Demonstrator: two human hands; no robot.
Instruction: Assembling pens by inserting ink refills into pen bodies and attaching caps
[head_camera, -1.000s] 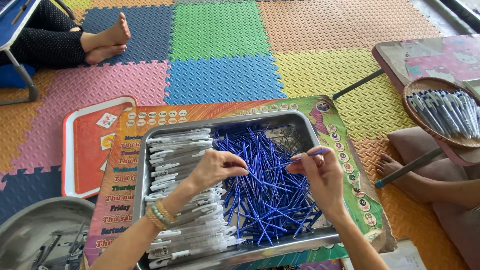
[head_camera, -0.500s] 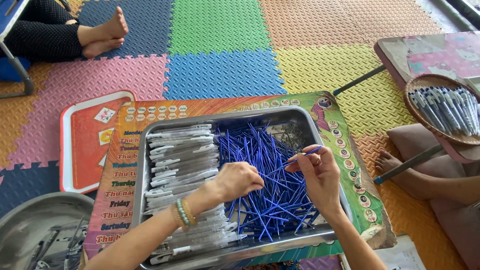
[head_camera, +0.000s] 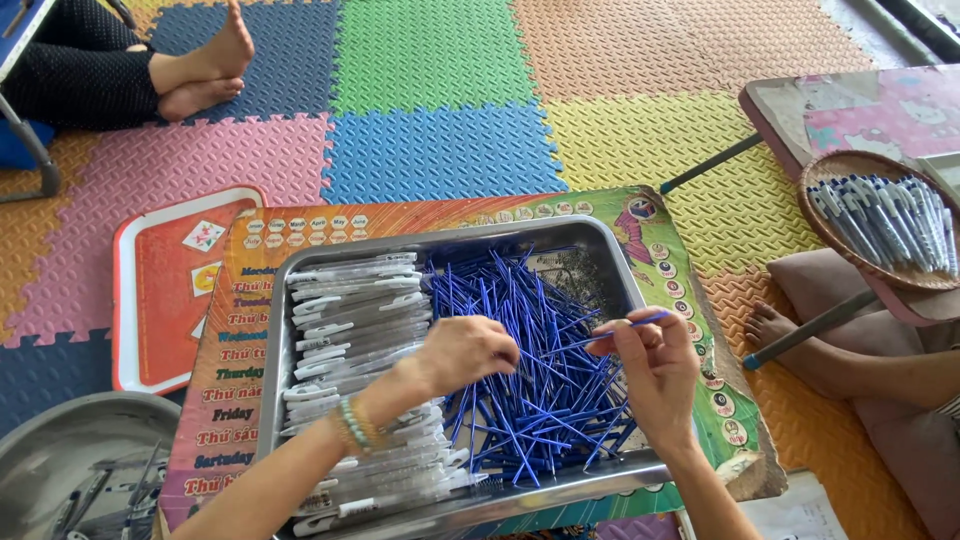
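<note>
Slid rightward since half a second ago: left hand (head_camera: 465, 352), off the clear barrels and onto the blue heap, fingers curled down into it, closed on what cannot be told. Unchanged meanwhile: right hand (head_camera: 655, 372), with one blue refill (head_camera: 625, 328) pinched between thumb and fingertips, tip pointing right and a little upward above the pile.

Underneath, a loose tangle of blue refills (head_camera: 530, 380) filling the right half of the metal tray (head_camera: 610, 240). Alongside in the left half, stacked rows of clear pen barrels (head_camera: 350, 340) with white clips, touching the refills along the middle.

Judged from the heaps: early to middling. Plenty of both kinds left in the tray (neither side looks thinned out), so most of the pairing apparently undone. Possibly finished work: a woven basket (head_camera: 850, 250) of assembled pens (head_camera: 885, 215) on the low pink table at right, and some dark pieces in a grey metal basin (head_camera: 60, 440) at lower left, too blurred to name.

Further out: tray resting on a colourful printed board (head_camera: 240, 400), red tray (head_camera: 150, 300) just beside it, bright foam floor mats (head_camera: 430, 60) all around. Bare feet of other people at top left (head_camera: 200, 70) and at right (head_camera: 775, 325), well apart from the tray.
</note>
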